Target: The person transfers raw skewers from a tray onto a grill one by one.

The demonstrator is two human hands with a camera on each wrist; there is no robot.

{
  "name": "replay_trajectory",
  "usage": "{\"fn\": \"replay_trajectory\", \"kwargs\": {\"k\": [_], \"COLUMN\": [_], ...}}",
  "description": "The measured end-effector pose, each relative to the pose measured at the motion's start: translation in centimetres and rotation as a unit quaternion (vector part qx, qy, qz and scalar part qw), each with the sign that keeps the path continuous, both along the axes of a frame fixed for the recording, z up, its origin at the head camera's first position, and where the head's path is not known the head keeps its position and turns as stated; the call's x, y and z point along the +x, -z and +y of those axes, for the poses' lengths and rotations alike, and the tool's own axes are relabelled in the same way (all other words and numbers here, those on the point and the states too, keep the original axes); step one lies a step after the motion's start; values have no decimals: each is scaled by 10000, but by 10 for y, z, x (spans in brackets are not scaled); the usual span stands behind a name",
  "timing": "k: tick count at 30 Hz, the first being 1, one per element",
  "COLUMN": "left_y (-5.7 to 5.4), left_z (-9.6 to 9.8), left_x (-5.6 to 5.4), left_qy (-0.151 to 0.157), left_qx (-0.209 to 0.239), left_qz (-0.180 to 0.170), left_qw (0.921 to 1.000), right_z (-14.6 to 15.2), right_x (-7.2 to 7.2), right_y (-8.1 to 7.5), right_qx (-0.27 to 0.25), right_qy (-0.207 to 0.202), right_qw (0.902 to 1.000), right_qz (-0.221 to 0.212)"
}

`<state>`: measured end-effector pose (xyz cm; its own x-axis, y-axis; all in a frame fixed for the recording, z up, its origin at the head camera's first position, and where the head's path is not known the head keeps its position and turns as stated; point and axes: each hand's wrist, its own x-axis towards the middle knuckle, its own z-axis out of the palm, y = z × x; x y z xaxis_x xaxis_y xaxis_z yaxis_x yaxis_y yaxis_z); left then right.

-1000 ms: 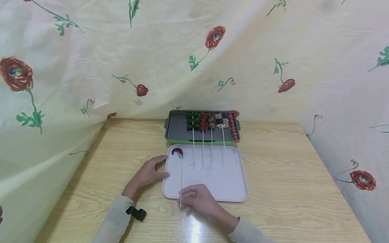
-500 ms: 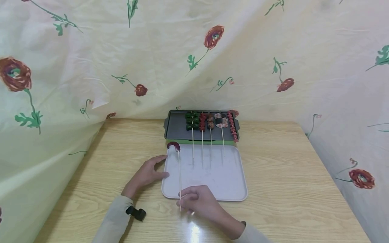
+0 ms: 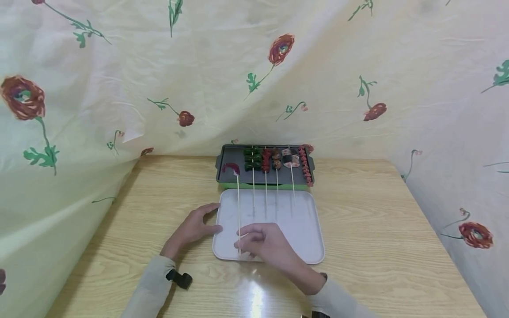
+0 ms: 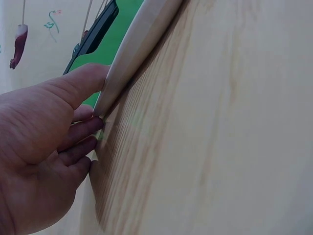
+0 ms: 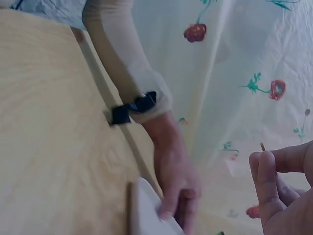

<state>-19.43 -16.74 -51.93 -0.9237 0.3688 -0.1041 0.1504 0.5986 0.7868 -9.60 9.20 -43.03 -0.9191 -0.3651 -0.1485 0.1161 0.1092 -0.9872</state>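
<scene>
My right hand (image 3: 264, 243) pinches the lower end of a skewer (image 3: 238, 198) between thumb and fingers. At its far tip is a curved dark-red piece, whitish near the stick; it hangs in the air in the left wrist view (image 4: 18, 46). From the head it appears over the left part of a grill pan (image 3: 230, 154) with a green base. The stick passes above a white tray (image 3: 278, 234). My left hand (image 3: 195, 225) holds the tray's left edge, thumb over the rim. In the right wrist view, the stick's end (image 5: 262, 146) pokes out from the fingertips.
On the pan lie a green skewer (image 3: 252, 159), a red one (image 3: 265, 160), a brown one (image 3: 276, 158), one with fish-like slices (image 3: 290, 158) and a string of pink pieces (image 3: 305, 165). Several sticks overhang the tray. A flowered cloth (image 3: 222, 66) hangs behind the wooden table (image 3: 366, 212).
The skewer has risen off the tray and moved forward, its dark-red piece now over the pan's left side. My right hand has moved forward with it. My left hand stays at the tray's edge.
</scene>
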Motion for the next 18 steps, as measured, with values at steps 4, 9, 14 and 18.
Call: {"fn": "replay_trajectory", "kwargs": {"k": [4,9,14,18], "left_y": [0,0,1,-1], "left_z": [1,2,2,2], "left_x": [0,-1,-2,-1], "left_qy": [-63,-130,-134,-128], "left_qx": [-33,-106,-119,-65], "left_qz": [-89,-204,-250,-246], "left_qw": [9999,9997,9995,9996], "right_z": [3,6,6,5], "right_x": [-18,-42,-63,-78], "right_y": [-7,-16,-23,-25], "right_qx": [79,124,251,332], "right_qy": [100,175,246,306], "right_qw": [9998,9996,9990,9986], "right_qz": [123,204,258,267]}}
